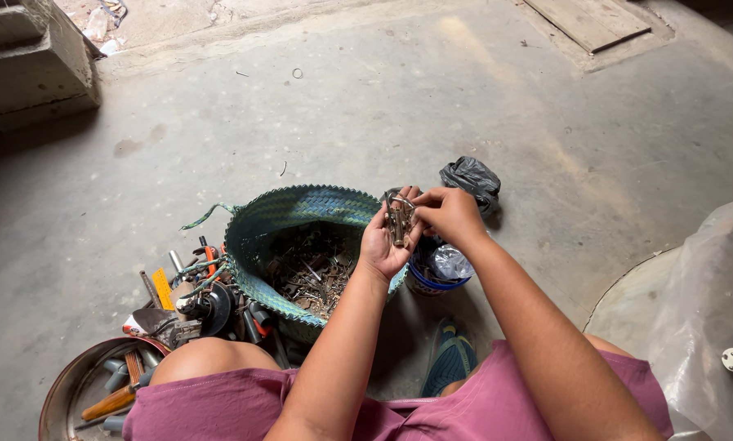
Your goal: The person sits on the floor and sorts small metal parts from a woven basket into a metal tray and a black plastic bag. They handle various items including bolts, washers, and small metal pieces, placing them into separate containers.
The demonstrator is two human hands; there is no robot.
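Our left hand [385,245] is turned palm-up above the rim of the woven green basket [262,224], its fingers curled loosely around a small rusty metal bracket [398,220] that lies across the palm. The bracket's long axis runs up and away from us, along the fingers, one end near the fingertips and the other toward the heel of the palm. Our right hand [449,214] comes in from the right, its fingertips pinched on the bracket's upper end, so both hands are clamped on the same piece.

Just below and left of the left hand, the basket holds a tangle of rusty metal hardware. Under the right wrist stands a small blue-rimmed tub [426,280] with a clear plastic bag inside. Beyond the right hand lies a crumpled black plastic bag [472,180]. Well to the left, past the basket, a round metal tray [71,384] holds hand tools.
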